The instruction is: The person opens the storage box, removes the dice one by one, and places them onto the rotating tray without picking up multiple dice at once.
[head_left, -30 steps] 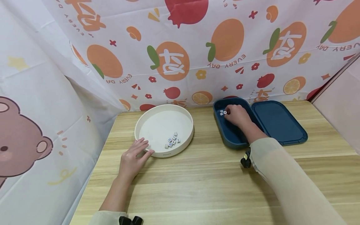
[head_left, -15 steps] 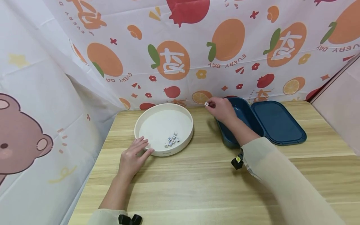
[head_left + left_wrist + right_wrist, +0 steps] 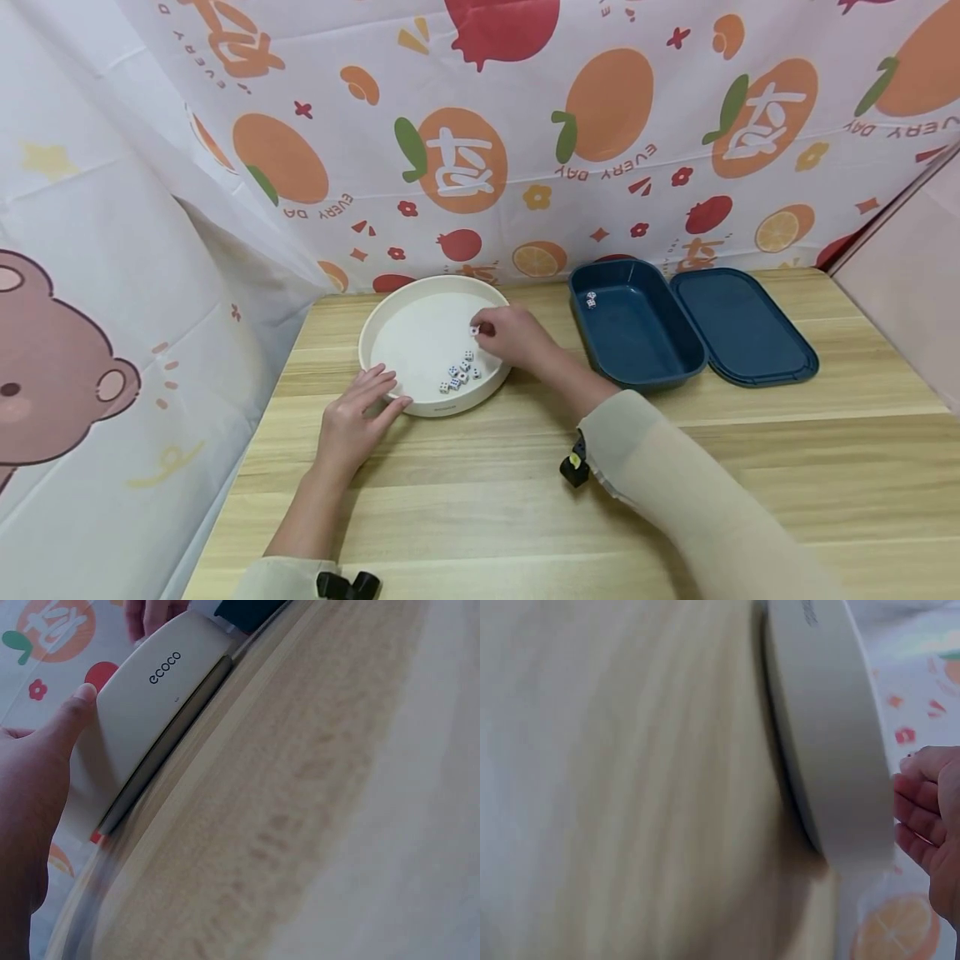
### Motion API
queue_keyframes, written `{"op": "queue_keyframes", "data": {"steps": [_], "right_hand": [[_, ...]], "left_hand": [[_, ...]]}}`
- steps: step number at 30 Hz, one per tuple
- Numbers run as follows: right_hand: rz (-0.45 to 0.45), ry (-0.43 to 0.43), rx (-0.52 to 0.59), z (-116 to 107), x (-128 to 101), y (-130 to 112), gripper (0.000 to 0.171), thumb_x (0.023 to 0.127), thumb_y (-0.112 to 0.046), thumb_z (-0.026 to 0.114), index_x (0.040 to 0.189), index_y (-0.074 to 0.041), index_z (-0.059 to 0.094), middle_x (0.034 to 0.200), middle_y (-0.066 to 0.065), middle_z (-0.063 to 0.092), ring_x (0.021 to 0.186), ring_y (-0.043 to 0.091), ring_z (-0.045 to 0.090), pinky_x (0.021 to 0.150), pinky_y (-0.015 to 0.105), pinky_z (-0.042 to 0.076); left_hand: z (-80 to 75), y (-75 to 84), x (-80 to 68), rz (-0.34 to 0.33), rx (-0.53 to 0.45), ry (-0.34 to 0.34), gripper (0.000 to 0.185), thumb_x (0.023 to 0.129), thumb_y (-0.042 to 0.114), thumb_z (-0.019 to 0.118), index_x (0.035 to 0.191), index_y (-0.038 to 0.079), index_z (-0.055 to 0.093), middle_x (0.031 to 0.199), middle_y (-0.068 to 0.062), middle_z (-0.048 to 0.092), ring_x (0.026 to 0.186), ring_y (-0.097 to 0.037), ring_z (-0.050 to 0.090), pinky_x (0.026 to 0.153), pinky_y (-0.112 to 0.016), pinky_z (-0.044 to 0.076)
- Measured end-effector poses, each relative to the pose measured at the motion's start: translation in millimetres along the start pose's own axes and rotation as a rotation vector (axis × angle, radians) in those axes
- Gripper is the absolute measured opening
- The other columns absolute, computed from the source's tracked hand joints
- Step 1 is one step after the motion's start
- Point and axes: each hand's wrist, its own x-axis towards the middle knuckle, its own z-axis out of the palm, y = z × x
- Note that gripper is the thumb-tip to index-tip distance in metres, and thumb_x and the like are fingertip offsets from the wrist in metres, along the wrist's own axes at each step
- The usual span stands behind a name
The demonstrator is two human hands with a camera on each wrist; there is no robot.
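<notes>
A round cream tray (image 3: 382, 321) sits on the wooden table with several small white dice (image 3: 459, 375) lying near its front right. My right hand (image 3: 510, 333) hovers over the tray's right side and pinches one white die (image 3: 475, 331) at its fingertips. My left hand (image 3: 352, 421) rests on the table with straight fingers touching the tray's front left rim (image 3: 142, 727). In the right wrist view the tray's outer wall (image 3: 832, 750) fills the middle and curled fingers (image 3: 922, 825) show at the right edge. One die (image 3: 591, 300) lies in the far left corner of the blue box (image 3: 637, 329).
The blue box's lid (image 3: 742, 325) lies flat beside it on the right. Printed fruit cloth (image 3: 487, 150) walls the table at the back and left. Bare wooden tabletop (image 3: 525, 517) stretches across the front.
My right hand lifted a die out of the blue box and carried it left, over the table, to above the cream tray. The left hand stayed on the tray's rim.
</notes>
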Motion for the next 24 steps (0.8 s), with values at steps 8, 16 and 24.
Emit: {"op": "queue_keyframes", "data": {"steps": [8, 16, 24], "right_hand": [[0.036, -0.102, -0.005, 29.9, 1.8, -10.1, 0.021, 0.092, -0.013, 0.066, 0.111, -0.012, 0.075, 0.091, -0.001, 0.071, 0.081, 0.012, 0.058, 0.074, 0.021, 0.053], [0.074, -0.168, -0.057, 34.0, 7.2, -14.7, 0.024, 0.093, -0.016, 0.065, 0.116, -0.012, 0.073, 0.106, 0.001, 0.073, 0.089, 0.012, 0.061, 0.085, 0.028, 0.056], [0.093, -0.181, -0.077, 33.9, 7.3, -16.3, 0.026, 0.094, -0.015, 0.063, 0.119, -0.012, 0.072, 0.115, 0.002, 0.072, 0.096, 0.013, 0.062, 0.093, 0.03, 0.055]], "left_hand": [[-0.4, 2.1, 2.6, -0.01, 0.01, -0.029, 0.037, 0.07, 0.016, 0.088, 0.101, -0.001, 0.076, 0.108, -0.012, 0.075, 0.116, -0.029, 0.065, 0.115, -0.034, 0.041], [-1.2, 1.0, 2.0, 0.002, 0.013, -0.022, 0.037, 0.069, 0.016, 0.088, 0.1, -0.001, 0.076, 0.108, -0.012, 0.074, 0.116, -0.03, 0.066, 0.112, -0.039, 0.043], [-1.3, 2.3, 0.1, -0.014, 0.013, -0.023, 0.038, 0.069, 0.016, 0.088, 0.101, -0.001, 0.076, 0.109, -0.012, 0.074, 0.116, -0.029, 0.065, 0.114, -0.036, 0.041]]}}
